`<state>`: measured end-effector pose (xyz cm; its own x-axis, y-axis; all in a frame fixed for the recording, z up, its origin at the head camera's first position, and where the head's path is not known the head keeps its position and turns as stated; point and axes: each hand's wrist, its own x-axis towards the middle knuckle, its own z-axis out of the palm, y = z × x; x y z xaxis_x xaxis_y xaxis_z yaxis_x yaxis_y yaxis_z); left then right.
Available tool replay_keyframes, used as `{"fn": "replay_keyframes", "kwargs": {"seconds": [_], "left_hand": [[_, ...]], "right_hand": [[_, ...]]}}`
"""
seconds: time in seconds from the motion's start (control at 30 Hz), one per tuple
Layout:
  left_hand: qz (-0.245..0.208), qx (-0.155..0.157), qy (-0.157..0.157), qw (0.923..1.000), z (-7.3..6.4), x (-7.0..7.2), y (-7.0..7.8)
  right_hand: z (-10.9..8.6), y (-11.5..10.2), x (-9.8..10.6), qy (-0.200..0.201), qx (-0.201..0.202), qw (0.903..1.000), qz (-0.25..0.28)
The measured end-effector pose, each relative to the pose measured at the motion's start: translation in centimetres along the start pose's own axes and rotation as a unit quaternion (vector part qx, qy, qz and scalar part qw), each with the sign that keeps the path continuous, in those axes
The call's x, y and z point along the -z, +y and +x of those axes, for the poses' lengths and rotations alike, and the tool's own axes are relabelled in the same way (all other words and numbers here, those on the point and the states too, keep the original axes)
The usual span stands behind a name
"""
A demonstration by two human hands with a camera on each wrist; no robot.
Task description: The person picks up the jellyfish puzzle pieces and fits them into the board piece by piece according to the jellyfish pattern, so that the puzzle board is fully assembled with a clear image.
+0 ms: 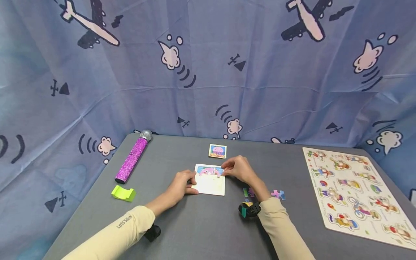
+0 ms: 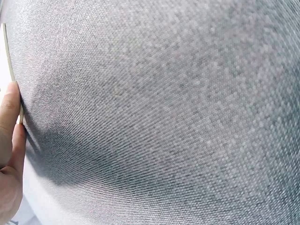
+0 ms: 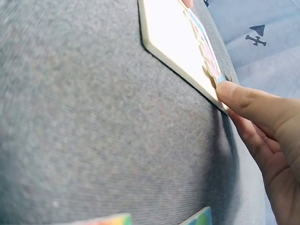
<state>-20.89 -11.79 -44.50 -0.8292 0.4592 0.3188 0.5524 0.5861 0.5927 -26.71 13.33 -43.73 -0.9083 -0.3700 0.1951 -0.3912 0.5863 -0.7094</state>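
Note:
A white puzzle board (image 1: 209, 185) lies on the grey table, its top strip filled with joined puzzle pieces (image 1: 209, 171) showing a pink face on blue. My left hand (image 1: 180, 186) holds the board's left edge between thumb and fingers; in the left wrist view, fingertips (image 2: 14, 91) rest against that edge. At the upper right corner my right hand (image 1: 239, 169) pinches the board's edge. In the right wrist view its thumb (image 3: 236, 96) lies over the end of the pieces, with a finger against the board's side. A small picture card (image 1: 217, 151) with a pink jellyfish lies behind the board.
Loose puzzle pieces (image 1: 278, 194) lie around the right wrist, partly hidden by it. A glittery purple microphone (image 1: 133, 159) and a lime-green block (image 1: 123, 194) are on the left. A large wooden picture board (image 1: 355, 191) covers the right side. A blue printed curtain (image 1: 208, 72) hangs behind.

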Motion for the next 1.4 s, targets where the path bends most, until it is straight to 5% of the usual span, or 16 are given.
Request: {"fn": "replay_keyframes", "kwargs": {"seconds": [0.43,0.93,1.4], "left_hand": [[-0.001,0.004,-0.003,1.0,0.0,0.1,0.0],[0.003,0.008,-0.006,0.9999,0.2,0.1,0.1],[0.001,0.006,0.002,1.0,0.1,0.0,0.2]], "right_hand": [[0.5,-0.6,0.3,-0.041,0.038,0.9982,-0.023],[0.6,-0.9,0.3,-0.071,0.037,0.9968,0.005],[0.3,-1.0,-0.6,-0.034,0.026,0.9991,-0.004]]}}
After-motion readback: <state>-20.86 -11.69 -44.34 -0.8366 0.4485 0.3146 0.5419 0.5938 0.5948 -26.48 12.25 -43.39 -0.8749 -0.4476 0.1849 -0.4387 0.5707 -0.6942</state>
